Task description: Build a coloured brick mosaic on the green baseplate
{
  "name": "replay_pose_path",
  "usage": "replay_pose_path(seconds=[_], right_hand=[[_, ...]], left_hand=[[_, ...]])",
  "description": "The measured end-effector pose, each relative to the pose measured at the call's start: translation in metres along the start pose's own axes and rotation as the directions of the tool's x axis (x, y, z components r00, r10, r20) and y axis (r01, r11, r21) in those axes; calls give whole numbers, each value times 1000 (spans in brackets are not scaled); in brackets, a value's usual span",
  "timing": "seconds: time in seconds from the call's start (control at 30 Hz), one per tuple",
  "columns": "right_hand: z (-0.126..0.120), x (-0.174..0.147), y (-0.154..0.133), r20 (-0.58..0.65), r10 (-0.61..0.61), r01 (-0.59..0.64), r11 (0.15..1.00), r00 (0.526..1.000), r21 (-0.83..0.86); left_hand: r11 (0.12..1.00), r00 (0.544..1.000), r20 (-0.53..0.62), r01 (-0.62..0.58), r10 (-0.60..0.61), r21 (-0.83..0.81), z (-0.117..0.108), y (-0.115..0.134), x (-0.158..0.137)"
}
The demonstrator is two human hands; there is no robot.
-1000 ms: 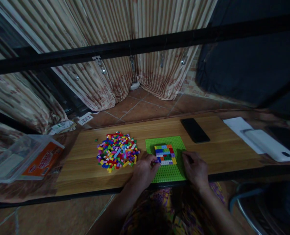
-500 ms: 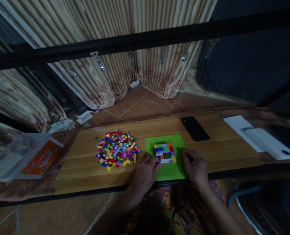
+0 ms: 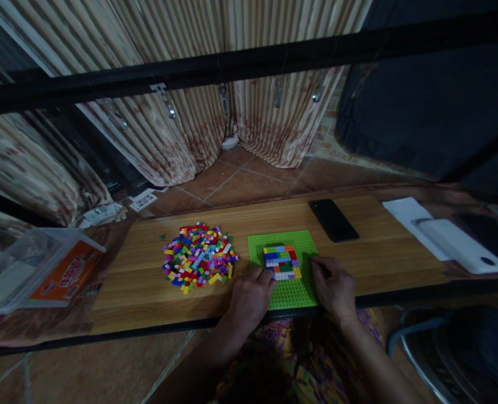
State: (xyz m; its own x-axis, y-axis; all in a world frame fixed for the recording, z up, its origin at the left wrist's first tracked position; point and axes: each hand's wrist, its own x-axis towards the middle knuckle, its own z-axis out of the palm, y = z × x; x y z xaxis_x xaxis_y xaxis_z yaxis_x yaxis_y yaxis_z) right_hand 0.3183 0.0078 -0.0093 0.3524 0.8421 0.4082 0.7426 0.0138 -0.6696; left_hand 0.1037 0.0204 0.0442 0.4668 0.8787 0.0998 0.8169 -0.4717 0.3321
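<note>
A bright green studded baseplate (image 3: 293,298) lies near the table's front edge. On its middle sits a flat, roughly square build of toy bricks (image 3: 283,261) in mixed colours. My left hand (image 3: 251,293) rests over the plate's left edge, fingers curled, the tips at the build's lower left corner; whatever they pinch is too small to make out. At the plate's right edge lies my right hand (image 3: 336,286), apart from the build. Its fingers are bent in and closed, which hides anything between them. Left of the plate spreads a pile of loose bricks (image 3: 201,257).
A black phone (image 3: 333,220) lies behind the plate on the wooden table (image 3: 127,292). Further right are white paper (image 3: 409,212) and a white device (image 3: 463,244). At far left stands a clear plastic box (image 3: 17,264) with an orange label. A dark bar (image 3: 249,64) crosses the view above.
The view has shifted very slightly. Both hands keep nearly the same place and pose, and the bricks look unchanged.
</note>
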Motion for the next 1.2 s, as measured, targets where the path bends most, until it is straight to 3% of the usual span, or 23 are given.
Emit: replay_pose_path(seconds=[0.4, 0.67, 1.2], right_hand=[[-1, 0, 0, 16, 9, -9, 1000, 1000, 15], [-1, 0, 1, 22, 13, -13, 1000, 1000, 13], [-1, -2, 8, 33, 0, 0, 1000, 999, -3]], left_hand=[[1000, 1000, 9, -7, 7, -4, 11, -5, 0], [979, 1000, 2, 30, -30, -204, 7, -9, 6], [999, 998, 62, -3, 5, -41, 9, 1, -2]])
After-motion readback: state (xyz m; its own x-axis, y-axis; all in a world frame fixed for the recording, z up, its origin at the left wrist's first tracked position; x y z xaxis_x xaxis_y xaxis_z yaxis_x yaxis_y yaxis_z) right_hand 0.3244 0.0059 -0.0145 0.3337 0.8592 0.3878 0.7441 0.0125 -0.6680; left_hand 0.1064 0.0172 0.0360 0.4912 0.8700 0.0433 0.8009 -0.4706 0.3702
